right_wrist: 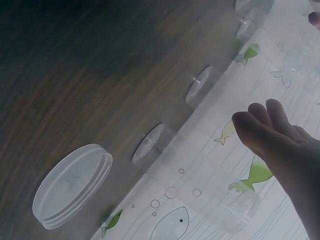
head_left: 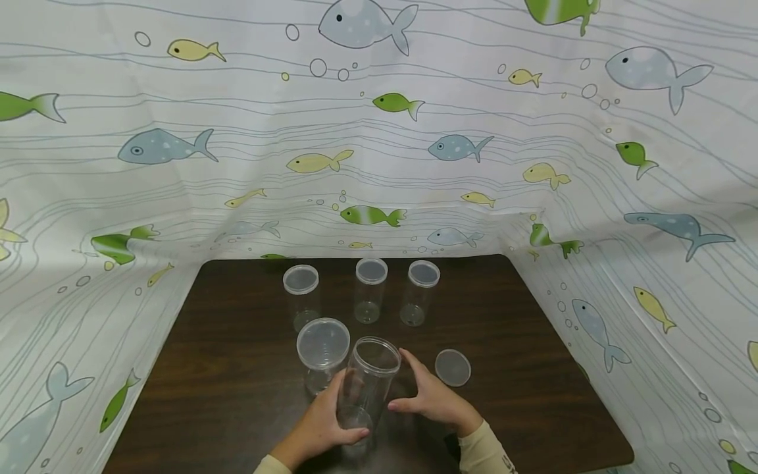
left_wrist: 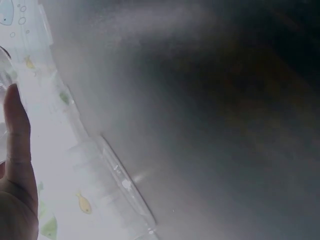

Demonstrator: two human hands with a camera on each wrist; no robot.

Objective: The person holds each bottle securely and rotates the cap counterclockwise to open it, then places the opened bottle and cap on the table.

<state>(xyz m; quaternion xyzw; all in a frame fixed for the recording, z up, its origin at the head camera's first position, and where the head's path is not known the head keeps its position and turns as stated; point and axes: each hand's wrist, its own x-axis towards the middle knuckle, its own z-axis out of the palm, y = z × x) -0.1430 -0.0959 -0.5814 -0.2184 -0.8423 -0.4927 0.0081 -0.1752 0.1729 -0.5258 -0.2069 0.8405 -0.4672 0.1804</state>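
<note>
Jar (head_left: 372, 385): lidless, near middle of the table (head_left: 225, 368), gripped by the left hand (head_left: 322, 418); base contact unclear.
Right hand (head_left: 435, 398): fingers spread just right, holding nothing.
Lid (head_left: 453, 367): off, lying to the right; apparently the only one unfitted.
Capping: seemingly done on the wide jar (head_left: 323, 345) and three far jars (head_left: 371, 272).
Room: tight leftward, wider toward the right edge.

Clear cylindrical jar (head_left: 368, 391), lidless, open mouth up, slightly tilted, gripped in left hand (head_left: 321, 422)
</note>
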